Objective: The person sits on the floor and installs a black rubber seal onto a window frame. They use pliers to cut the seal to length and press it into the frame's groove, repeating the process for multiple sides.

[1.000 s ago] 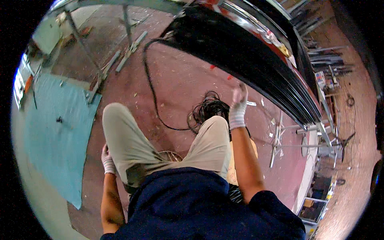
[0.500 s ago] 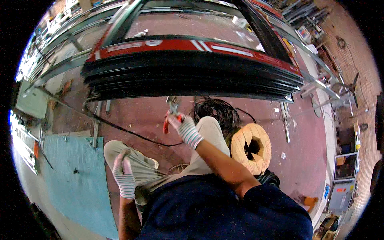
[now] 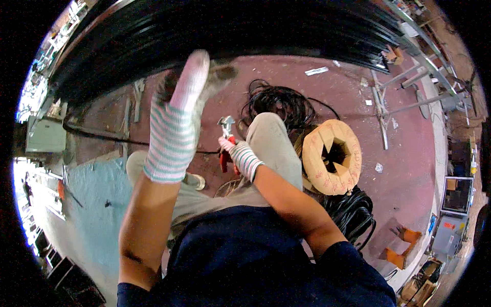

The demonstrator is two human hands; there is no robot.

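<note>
My left hand (image 3: 181, 107), in a striped glove with a grey palm, is raised high in front of me. Its fingers look stretched out and somewhat smeared, and no object shows in them. It overlaps the lower edge of a stack of long black bars (image 3: 230, 36); whether it touches them I cannot tell. Lower down, beside my right knee, my gloved right hand (image 3: 243, 155) is closed around red-handled pliers (image 3: 226, 124). Their silver head points up and away from me.
A coil of black cable (image 3: 279, 105) lies on the reddish floor beyond my knee. To my right stand a wooden spool (image 3: 312, 153) and more black cable (image 3: 353, 215). A light blue sheet (image 3: 99, 204) lies at left, and a metal stand (image 3: 381, 112) holds the right side.
My left hand has risen from beside my left knee toward the black bars. The right hand keeps the pliers near my knee. The view has shifted, with the bars now higher and larger.
</note>
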